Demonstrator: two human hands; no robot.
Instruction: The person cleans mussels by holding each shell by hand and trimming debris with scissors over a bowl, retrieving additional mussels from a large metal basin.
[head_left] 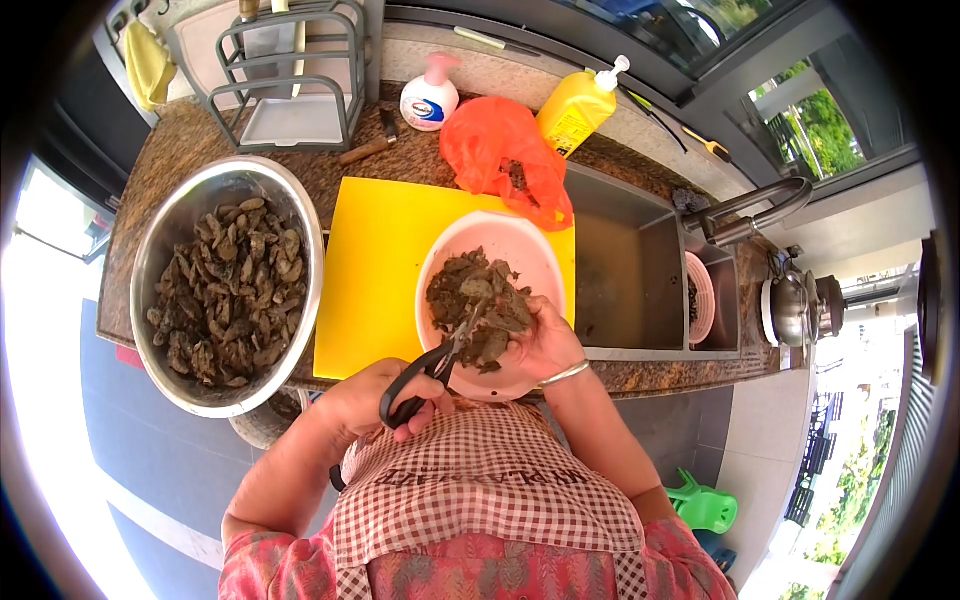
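Note:
A pale pink bowl [500, 232] stands partly on a yellow board [370, 270], with a heap of dark brown, muddy pieces [460, 285] inside. Black-handled scissors [437, 362] are in my left hand [385, 400], its fingers wrapped round the handles. The blades point into the bowl and touch the dark pieces. My right hand [545, 345] is closed on a brown piece [505, 322] at the bowl's right side, by the blade tips. What exactly the piece is cannot be made out.
A steel basin [310, 215] full of similar brown pieces stands left. Behind the bowl are a red plastic bag [490, 140], a yellow bottle [577, 108], a pink-topped bottle [428, 105], a knife [370, 148] and a rack [290, 85]. At right lies a sink [625, 270] with murky water.

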